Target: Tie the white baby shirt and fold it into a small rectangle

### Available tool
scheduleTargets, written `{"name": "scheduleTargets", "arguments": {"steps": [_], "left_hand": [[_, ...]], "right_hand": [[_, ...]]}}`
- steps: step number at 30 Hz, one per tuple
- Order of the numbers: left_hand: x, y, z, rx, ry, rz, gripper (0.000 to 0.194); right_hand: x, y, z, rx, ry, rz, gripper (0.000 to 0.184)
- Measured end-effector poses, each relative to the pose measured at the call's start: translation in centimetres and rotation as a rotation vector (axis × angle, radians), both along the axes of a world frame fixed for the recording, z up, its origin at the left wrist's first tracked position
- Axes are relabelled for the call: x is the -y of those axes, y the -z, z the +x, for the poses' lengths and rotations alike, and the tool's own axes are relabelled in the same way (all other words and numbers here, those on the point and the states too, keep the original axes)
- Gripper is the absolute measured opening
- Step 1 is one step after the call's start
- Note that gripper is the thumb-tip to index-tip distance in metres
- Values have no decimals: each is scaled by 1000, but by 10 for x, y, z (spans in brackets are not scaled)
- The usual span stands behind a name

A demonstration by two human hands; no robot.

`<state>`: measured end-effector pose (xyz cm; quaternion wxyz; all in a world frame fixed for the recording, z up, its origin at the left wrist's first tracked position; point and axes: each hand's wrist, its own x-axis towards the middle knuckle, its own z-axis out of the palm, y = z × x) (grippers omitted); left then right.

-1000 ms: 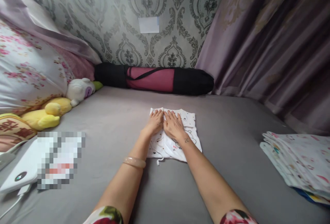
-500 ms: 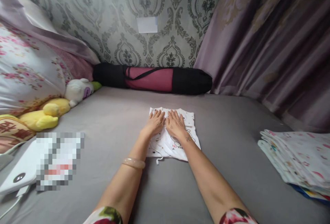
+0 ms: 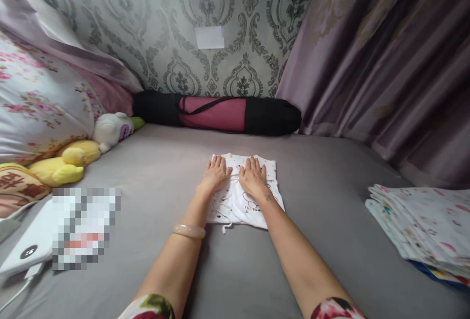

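Observation:
A small white printed garment [image 3: 245, 206], folded into a square, lies flat on the grey bed sheet [image 3: 242, 270] in the middle of the view. My left hand [image 3: 214, 175] rests flat on its left part, fingers stretched out. My right hand [image 3: 254, 178] lies flat on its right part, fingers spread. A narrow strip of the cloth shows between the two hands. A thin white drawstring hangs off the garment's near edge. A pale bangle [image 3: 189, 231] sits on my left wrist.
A stack of folded printed cloths [image 3: 422, 228] lies at the right edge. A black and pink rolled mat bag [image 3: 216, 111] lies along the patterned wall. Yellow and white plush toys [image 3: 79, 152], floral pillows [image 3: 36, 98] and a white device [image 3: 25, 248] crowd the left side. Purple curtains [image 3: 385, 54] hang at right.
My two hands, touching side by side a second ago, have slid apart over the garment, the left going left and the right going right.

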<state>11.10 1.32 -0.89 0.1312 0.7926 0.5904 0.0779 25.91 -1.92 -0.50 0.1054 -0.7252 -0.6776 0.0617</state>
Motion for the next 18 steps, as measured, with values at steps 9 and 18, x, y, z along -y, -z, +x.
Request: {"name": "scheduleTargets", "arguments": {"steps": [9, 18], "left_hand": [[-9, 5, -17, -18, -23, -26, 66], [-1, 4, -19, -7, -23, -11, 68]], "right_hand": [[-1, -8, 27, -1, 215, -60, 64], [-5, -5, 33, -7, 235, -138, 67]]}}
